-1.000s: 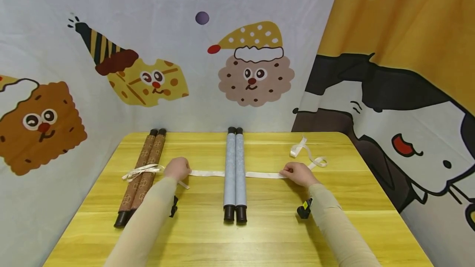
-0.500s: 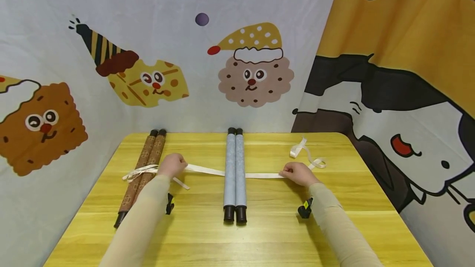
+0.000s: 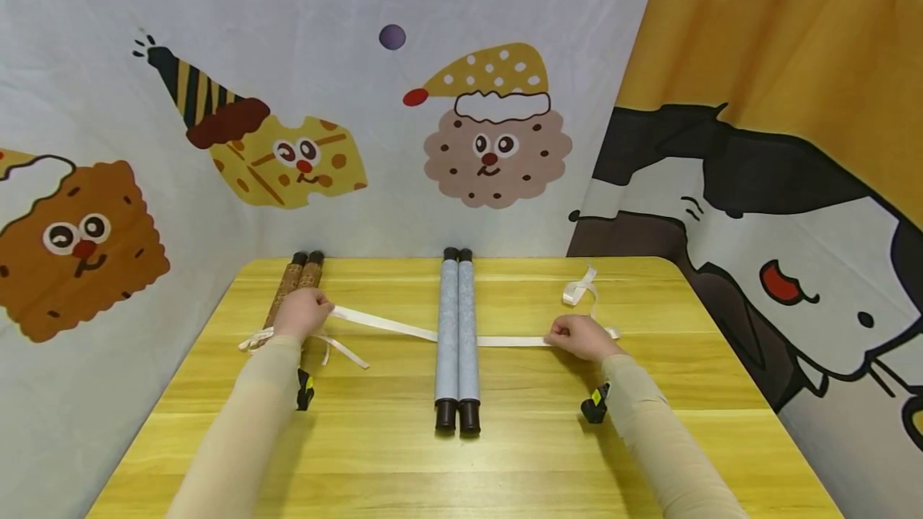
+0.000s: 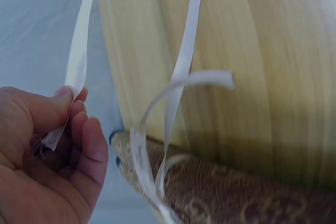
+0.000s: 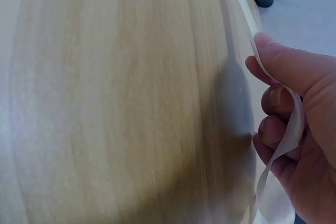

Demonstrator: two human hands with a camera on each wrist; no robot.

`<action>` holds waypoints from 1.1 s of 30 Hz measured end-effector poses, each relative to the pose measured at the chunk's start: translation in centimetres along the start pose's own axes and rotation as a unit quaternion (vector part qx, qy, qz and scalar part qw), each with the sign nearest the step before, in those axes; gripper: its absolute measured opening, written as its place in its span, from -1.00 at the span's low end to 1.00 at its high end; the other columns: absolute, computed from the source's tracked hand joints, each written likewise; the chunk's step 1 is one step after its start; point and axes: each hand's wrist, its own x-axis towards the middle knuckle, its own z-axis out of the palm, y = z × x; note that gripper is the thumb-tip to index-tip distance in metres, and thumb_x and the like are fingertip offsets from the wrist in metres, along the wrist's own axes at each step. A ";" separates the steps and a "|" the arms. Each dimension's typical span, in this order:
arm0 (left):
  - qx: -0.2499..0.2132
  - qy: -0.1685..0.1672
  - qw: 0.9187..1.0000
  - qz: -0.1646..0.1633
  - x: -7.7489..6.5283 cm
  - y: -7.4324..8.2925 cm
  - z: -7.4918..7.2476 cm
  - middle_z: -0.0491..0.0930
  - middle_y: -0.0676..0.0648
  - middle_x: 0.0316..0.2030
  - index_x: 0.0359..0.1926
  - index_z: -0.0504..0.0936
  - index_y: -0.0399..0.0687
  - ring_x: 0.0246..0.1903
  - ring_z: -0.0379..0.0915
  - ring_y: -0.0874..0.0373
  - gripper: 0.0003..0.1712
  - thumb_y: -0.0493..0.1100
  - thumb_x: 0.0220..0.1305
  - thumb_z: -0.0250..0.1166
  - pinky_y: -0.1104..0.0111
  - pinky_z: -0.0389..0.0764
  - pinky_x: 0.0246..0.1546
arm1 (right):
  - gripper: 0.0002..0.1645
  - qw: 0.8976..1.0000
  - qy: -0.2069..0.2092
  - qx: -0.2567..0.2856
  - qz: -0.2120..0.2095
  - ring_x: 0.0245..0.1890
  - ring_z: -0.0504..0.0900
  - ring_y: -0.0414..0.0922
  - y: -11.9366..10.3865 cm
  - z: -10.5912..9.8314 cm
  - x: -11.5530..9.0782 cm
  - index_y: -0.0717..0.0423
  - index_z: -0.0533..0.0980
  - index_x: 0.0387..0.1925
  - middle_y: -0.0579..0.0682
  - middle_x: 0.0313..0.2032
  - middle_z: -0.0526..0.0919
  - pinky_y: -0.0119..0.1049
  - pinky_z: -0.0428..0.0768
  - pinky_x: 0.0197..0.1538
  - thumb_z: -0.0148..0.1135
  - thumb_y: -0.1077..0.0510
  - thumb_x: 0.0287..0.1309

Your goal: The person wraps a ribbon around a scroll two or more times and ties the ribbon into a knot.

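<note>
A rolled pair of light blue scroll rods [image 3: 457, 327] with dark end caps lies lengthwise mid-table. A flat white ribbon [image 3: 385, 324] passes beneath it, out to both sides. My left hand [image 3: 303, 314] pinches the ribbon's left part between thumb and forefinger, raised above the brown scroll [image 3: 283, 288]; the frayed ribbon end [image 4: 48, 141] shows below the thumb in the left wrist view. On the right, my right hand [image 3: 581, 338] pinches the ribbon low over the table. The ribbon's slack [image 5: 291, 135] runs along its curled fingers.
White ribbon ties [image 3: 346, 352] are wound around the brown scroll on the left, with loose ends on the wooden table [image 3: 505, 463]. Curled ribbon slack [image 3: 579, 288] lies beyond my right hand. A printed cloth backdrop [image 3: 324, 22] stands at the table's far edge.
My left hand has moved left and up, drawing its side of the ribbon into a rising slope. Ribbon slack by the right hand has shrunk a little; that hand has barely moved.
</note>
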 end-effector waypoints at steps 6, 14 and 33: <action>0.012 0.019 1.000 -0.007 -0.2 -1.2 -1.8 0.53 -0.14 -0.54 -0.44 0.59 -0.30 -0.55 0.34 0.04 -0.72 -0.21 0.39 0.17 0.19 0.40 -0.45 | -0.78 1.000 0.005 -0.013 -0.013 -0.57 0.38 -0.22 0.1 -0.1 0.0 -0.03 0.56 -0.51 -0.22 -0.57 0.52 -0.25 0.42 -0.37 0.35 0.08 0.25; 0.017 0.033 0.998 -0.041 -0.7 -2.6 -4.0 0.57 -0.19 -0.49 -0.29 0.63 -0.34 -0.54 0.37 -0.01 -0.72 -0.18 0.42 0.13 0.21 0.37 -0.53 | -0.79 0.999 0.007 -0.032 -0.026 -0.57 0.38 -0.24 0.6 -0.1 0.0 -0.01 0.55 -0.51 -0.23 -0.58 0.53 -0.26 0.42 -0.38 0.39 0.10 0.20; -0.017 0.094 0.991 -0.098 -2.6 -6.3 -7.2 0.50 -0.22 -0.50 -0.26 0.56 -0.45 -0.53 0.31 -0.05 -0.72 -0.23 0.44 0.10 0.22 0.30 -0.58 | -0.79 0.997 0.006 -0.061 -0.040 -0.59 0.37 -0.24 2.0 -0.5 -0.7 -0.04 0.56 -0.50 -0.26 -0.59 0.51 -0.27 0.42 -0.41 0.40 0.07 0.19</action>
